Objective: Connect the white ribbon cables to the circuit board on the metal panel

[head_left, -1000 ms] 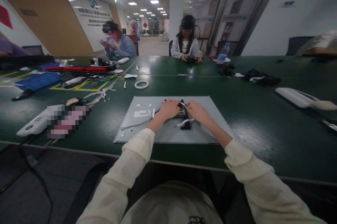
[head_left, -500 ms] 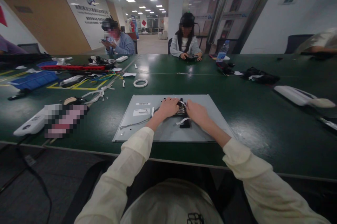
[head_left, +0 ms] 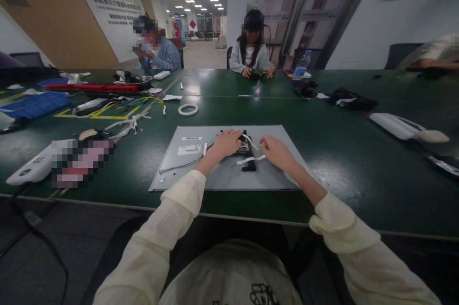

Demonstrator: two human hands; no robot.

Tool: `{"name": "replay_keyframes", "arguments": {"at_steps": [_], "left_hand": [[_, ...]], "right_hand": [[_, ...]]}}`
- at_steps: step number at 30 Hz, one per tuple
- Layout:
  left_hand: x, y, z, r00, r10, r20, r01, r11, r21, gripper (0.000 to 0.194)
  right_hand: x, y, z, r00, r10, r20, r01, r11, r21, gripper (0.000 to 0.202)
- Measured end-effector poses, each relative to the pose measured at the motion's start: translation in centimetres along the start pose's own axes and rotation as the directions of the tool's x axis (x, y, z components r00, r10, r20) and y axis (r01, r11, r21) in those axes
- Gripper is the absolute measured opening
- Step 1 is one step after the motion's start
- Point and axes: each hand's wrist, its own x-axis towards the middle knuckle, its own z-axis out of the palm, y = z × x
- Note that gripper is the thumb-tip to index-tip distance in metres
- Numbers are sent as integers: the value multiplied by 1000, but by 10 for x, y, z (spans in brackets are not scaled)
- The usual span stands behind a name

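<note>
Both arms [head_left: 308, 184] reach forward, left hand [head_left: 227, 144] atop a black device [head_left: 252, 157], grip unclear, right hand [head_left: 279, 153] fingers [head_left: 264, 142] pinching a white strip [head_left: 250, 159].

Had open room over the table [head_left: 340, 152] from the right edge of the grey panel [head_left: 272, 177] to the white device [head_left: 392, 125]. My left hand [head_left: 227, 143] blocked mid-panel; white strip [head_left: 251, 158] crowded my right hand [head_left: 277, 151]; cable [head_left: 181, 167] crossed toward the left edge.

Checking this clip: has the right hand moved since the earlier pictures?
Yes. Judged against the grey panel on the table, the right hand has shifted rightward, away from the black bracket.
</note>
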Motion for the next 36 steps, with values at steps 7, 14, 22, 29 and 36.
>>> {"name": "replay_keyframes", "arguments": {"at_steps": [7, 14, 22, 29, 36], "left_hand": [[2, -1, -4, 995, -39, 94, 41, 999, -25, 47], [-3, 1, 0, 999, -45, -7, 44, 998, -37, 44], [-7, 9, -18, 966, -72, -247, 8, 967, -253, 44], [-32, 36, -41, 991, 3, -132, -96, 701, -707, 31], [-46, 37, -21, 991, -95, 89, 130, 664, -736, 26]], "right_hand": [[-12, 16, -14, 998, 47, 30, -51, 984, 168, 43], [-20, -7, -16, 998, 3, 63, -10, 994, 109, 38], [-20, -10, -19, 996, 14, 86, -59, 839, 542, 29], [-24, -18, -25, 995, 88, -55, -22, 699, 715, 37], [-31, -15, -13, 988, 67, -142, 15, 858, 513, 27]]}}
